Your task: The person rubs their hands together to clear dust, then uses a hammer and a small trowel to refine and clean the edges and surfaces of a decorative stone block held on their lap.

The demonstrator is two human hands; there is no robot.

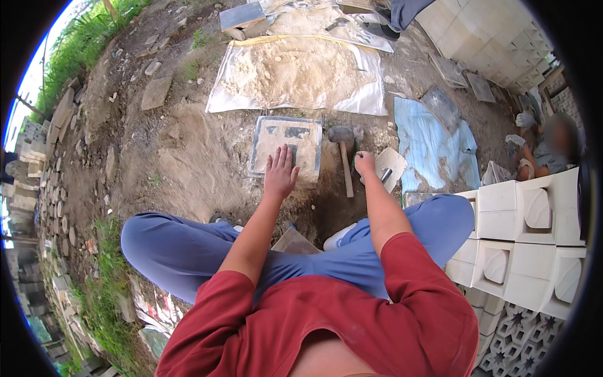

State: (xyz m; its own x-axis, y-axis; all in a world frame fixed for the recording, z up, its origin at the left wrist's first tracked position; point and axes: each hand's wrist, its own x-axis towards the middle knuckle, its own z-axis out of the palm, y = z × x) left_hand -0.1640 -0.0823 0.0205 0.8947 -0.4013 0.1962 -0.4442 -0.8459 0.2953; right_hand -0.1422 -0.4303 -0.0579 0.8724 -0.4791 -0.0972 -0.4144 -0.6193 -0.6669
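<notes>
Pressing our spread left hand (280, 173) on the mould's (286, 147) near edge; right hand (365, 163) grips a trowel (390, 168) beside the mallet (343, 148).

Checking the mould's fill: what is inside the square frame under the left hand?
Pale sandy mix fills the square frame, with dark patches near its far edge. The left hand lies flat on it, covering the near part.

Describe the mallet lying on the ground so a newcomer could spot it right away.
Start at the big pile of sand on the white sheet. Just below it sits a square mould under the left hand. The mallet lies immediately right of that mould, its grey head toward the sand and its wooden handle pointing back at the person; the right hand holds a flat trowel instead.
</notes>
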